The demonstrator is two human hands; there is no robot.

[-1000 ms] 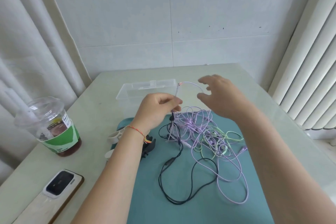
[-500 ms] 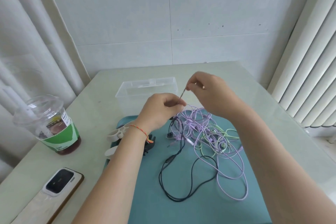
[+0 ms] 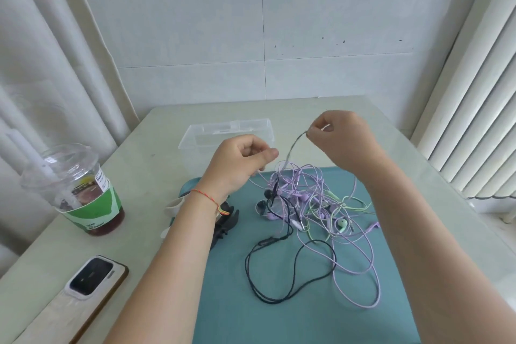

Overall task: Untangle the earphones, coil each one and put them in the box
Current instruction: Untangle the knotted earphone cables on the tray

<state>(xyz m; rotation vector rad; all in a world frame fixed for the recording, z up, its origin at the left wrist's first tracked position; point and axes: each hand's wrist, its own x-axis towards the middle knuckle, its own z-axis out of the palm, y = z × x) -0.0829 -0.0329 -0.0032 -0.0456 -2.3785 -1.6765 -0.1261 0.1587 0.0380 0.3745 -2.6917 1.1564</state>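
We have the right hand (image 3: 342, 142) raised in the upper right of the frame, pinching the end of a purple cord (image 3: 293, 148) between thumb and fingertip, so that the strand rises clear of the heap and we can see where it runs. The left hand (image 3: 241, 160) sits at centre frame, just left of the heap, fingers curled in with the thumb against them; a thin strand seems to pass under it, but we cannot tell for certain that it grips one. We judge it is there to steady the rest while the right hand draws one lead out.

The tangled earphones (image 3: 310, 201) lie mid-frame on the teal mat (image 3: 279, 315), purple, green and black cords knotted together, with a black loop (image 3: 290, 274) and a long purple loop spilling toward the lower part of the frame. The mat likely keeps the thin cords easy to see.

The clear box (image 3: 201, 134) stands open beyond the mat, just behind the left hand, nothing visible inside it, near enough to take each coil. So we judge the task is at its start: no lead is freed or coiled yet.

At left on the worktop (image 3: 156, 153) stand a lidded drink cup (image 3: 75, 190) and a phone (image 3: 92, 278), well apart from the work.
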